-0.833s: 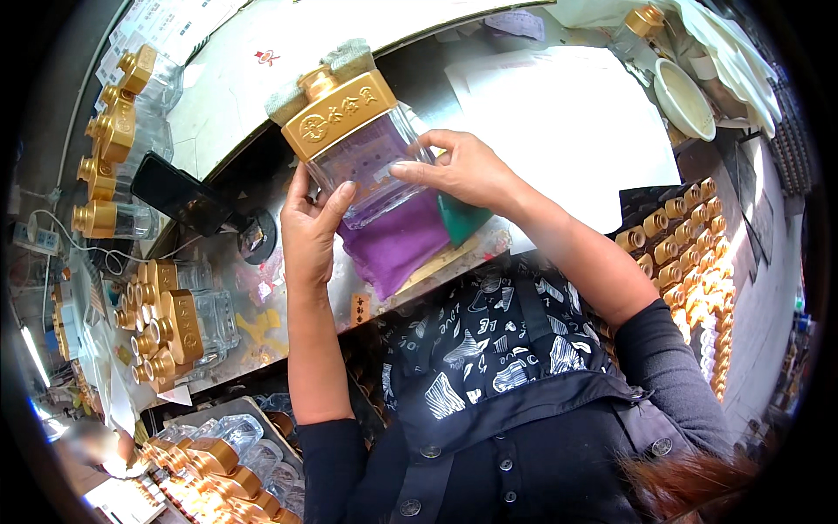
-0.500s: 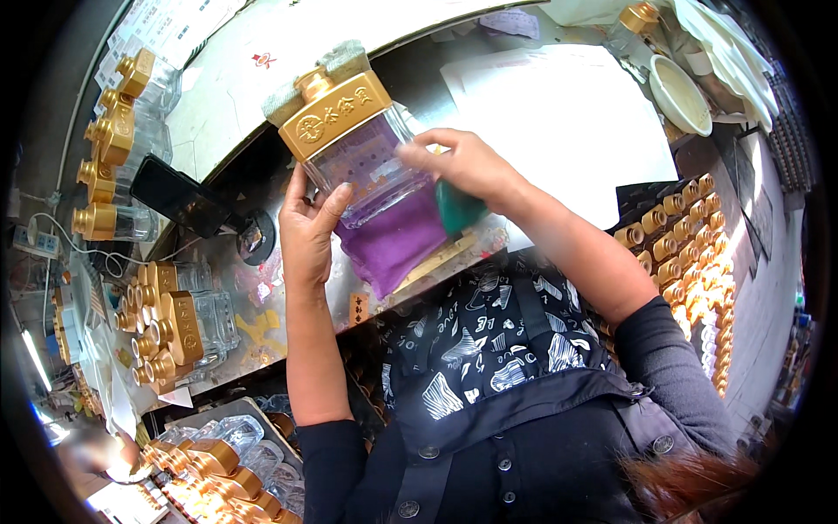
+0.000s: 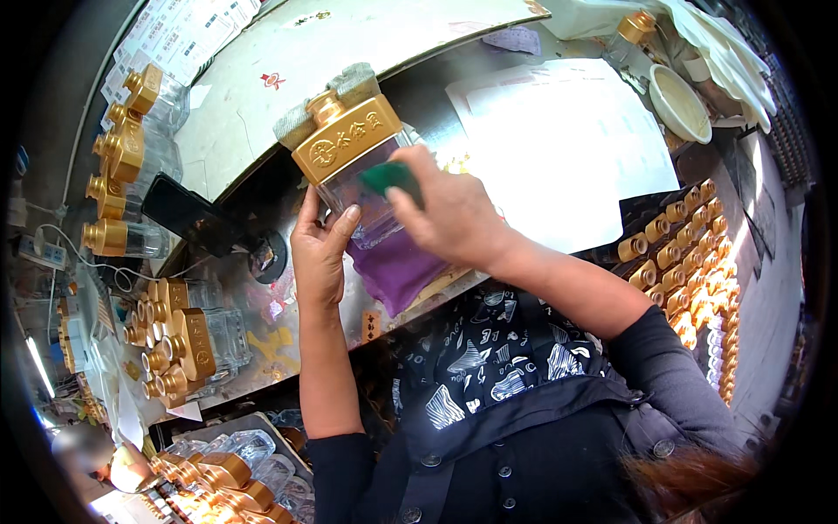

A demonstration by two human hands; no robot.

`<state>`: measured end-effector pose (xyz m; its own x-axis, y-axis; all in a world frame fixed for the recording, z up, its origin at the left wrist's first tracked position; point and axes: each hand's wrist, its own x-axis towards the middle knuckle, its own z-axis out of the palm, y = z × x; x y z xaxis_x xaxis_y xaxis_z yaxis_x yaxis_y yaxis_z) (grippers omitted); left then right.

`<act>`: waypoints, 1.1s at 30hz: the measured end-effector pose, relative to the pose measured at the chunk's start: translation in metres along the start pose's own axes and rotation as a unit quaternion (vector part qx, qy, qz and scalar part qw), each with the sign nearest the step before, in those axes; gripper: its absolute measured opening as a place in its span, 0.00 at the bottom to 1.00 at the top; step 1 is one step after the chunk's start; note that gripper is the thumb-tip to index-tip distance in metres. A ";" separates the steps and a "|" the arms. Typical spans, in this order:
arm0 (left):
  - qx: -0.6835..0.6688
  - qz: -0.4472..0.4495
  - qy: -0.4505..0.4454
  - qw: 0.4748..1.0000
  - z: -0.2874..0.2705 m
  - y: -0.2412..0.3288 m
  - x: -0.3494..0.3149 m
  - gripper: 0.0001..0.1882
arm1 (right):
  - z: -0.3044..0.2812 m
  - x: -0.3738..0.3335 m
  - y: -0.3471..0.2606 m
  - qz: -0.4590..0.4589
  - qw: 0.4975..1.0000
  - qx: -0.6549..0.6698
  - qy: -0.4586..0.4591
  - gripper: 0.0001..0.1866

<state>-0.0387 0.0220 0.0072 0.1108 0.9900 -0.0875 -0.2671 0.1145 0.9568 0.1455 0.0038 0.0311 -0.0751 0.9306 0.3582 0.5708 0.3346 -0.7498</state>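
A clear glass bottle with a gold shoulder and neck (image 3: 353, 135) lies tilted, neck pointing away, against a grey padded rest (image 3: 353, 83). My left hand (image 3: 321, 253) grips its lower left edge, thumb on the front. In my right hand (image 3: 458, 210) is a flat green scraper (image 3: 393, 182), pinched between thumb and fingers over the bottle's front face. Whether its edge presses the glass cannot be made out. Under the bottle's base spreads a purple cloth (image 3: 397, 271).
White sheets (image 3: 559, 148) cover the bench on the right. Gold-topped bottles stand at left (image 3: 188, 345) and far left (image 3: 109, 196), beside a phone on a stand (image 3: 188, 210). Rows of gold caps (image 3: 672, 253) fill the right side. A white bowl (image 3: 681, 103) sits at far right.
My right hand has swung the green scraper up from below the palm and moved left onto the bottle's front. My left hand keeps its hold. The whole view has shifted slightly.
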 end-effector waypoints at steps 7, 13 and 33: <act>-0.008 0.019 -0.023 1.000 -0.002 -0.004 -0.001 0.36 | -0.035 0.016 0.018 -0.147 0.984 -0.025 0.095 0.11; -0.070 0.027 0.048 0.996 -0.012 0.001 -0.012 0.28 | -0.009 0.023 0.013 -0.419 0.897 -0.130 -0.064 0.11; 0.319 0.269 0.040 0.908 -0.009 0.063 0.047 0.23 | -0.013 0.043 -0.007 -0.387 0.911 -0.064 -0.127 0.13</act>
<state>-0.0588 0.0762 0.0613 0.0510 0.8945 0.4441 0.3493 -0.4326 0.8312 0.1486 0.0391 0.0591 -0.6733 0.4322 0.5999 0.3562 0.9006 -0.2490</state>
